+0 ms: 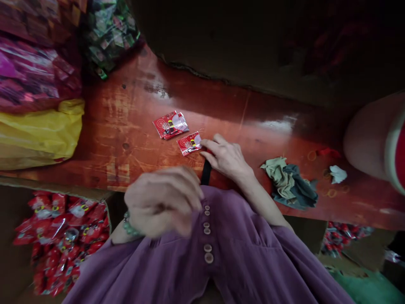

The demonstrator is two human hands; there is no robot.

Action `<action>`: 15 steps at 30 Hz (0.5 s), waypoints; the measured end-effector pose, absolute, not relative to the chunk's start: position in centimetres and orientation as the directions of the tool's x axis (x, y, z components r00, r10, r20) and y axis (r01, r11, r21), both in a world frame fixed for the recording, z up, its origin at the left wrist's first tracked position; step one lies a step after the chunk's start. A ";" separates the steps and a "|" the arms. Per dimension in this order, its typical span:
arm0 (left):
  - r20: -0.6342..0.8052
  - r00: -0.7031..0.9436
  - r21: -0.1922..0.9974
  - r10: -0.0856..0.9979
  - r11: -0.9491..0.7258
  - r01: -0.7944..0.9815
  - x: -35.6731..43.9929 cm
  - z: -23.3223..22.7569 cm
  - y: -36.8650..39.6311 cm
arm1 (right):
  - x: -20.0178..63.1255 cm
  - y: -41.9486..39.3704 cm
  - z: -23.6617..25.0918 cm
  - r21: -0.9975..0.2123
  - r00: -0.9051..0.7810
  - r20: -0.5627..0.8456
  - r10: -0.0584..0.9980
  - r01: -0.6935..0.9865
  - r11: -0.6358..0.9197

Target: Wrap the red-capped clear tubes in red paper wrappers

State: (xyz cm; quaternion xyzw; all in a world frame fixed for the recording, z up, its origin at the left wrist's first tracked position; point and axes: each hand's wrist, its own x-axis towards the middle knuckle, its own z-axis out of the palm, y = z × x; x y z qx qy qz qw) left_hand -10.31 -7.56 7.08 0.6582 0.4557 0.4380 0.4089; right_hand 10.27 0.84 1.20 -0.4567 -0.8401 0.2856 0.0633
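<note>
My right hand [227, 157] is over the tabletop, its thumb and forefinger closed at the right edge of a small flat red packet [189, 143] with a shiny clear wrapper and a printed design. Just beyond it, up and to the left, a small pile of matching red packets [171, 125] lies on the table. My left hand [163, 200], wearing a green bead bracelet, is raised in front of my body, nearer to me than the packets. Motion smears its fingers; they look bent, and I cannot see anything held in them.
Bulging bags, one yellow [41, 133], line the worn red table's [139, 97] left side. A cardboard box of red packets [63, 240] stands lower left. Crumpled cloths [289, 183], rubber bands [331, 193] and a large pale bucket [368, 139] are at right. Dark cardboard [237, 46] borders the back.
</note>
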 end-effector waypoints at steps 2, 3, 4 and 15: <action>0.333 0.144 0.849 0.932 -0.362 0.385 -10.2 5.1 -6.2 | 9.3 1.2 1.3 -0.352 -0.621 -0.225 0.751 0.770 0.532; 0.368 0.136 0.777 0.920 -0.384 0.498 -10.2 4.0 -5.7 | 9.0 1.4 1.2 -0.300 -0.630 -0.236 0.740 0.772 0.561; 0.365 0.148 0.703 0.919 -0.376 0.604 -10.1 2.8 -5.4 | 8.8 1.5 1.0 -0.267 -0.638 -0.234 0.734 0.768 0.582; 0.259 0.337 0.292 0.905 -0.406 0.866 -8.3 -1.4 -4.0 | 9.4 1.3 0.5 -0.228 -0.768 -0.110 0.631 0.637 0.736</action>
